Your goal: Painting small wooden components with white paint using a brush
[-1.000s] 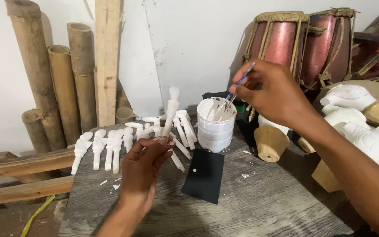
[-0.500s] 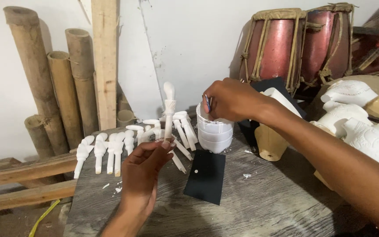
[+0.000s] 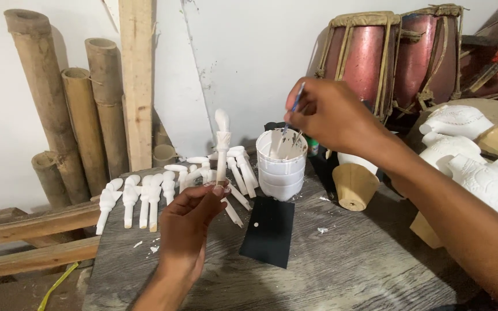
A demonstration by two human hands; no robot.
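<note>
Head view looks down on a grey, weathered wooden desk (image 3: 329,270) flecked with white drips, a black sheet (image 3: 269,231) lying flat near its middle. The left hand (image 3: 188,224) is closed on the foot of a slim white carved piece (image 3: 222,144), pinching it between thumb and fingertips; the piece stands upright, long axis vertical, its rounded head pointing up well above the hand. Beyond it, the right hand (image 3: 329,118) is clamped on a thin brush (image 3: 292,112), tilted with its bristles down inside a stack of white cups (image 3: 282,164) just right of the piece. A row of similar white pieces (image 3: 145,196) lies behind on the desk. Farther back stand bamboo poles (image 3: 70,109), a white wall and red drums (image 3: 393,57).
</note>
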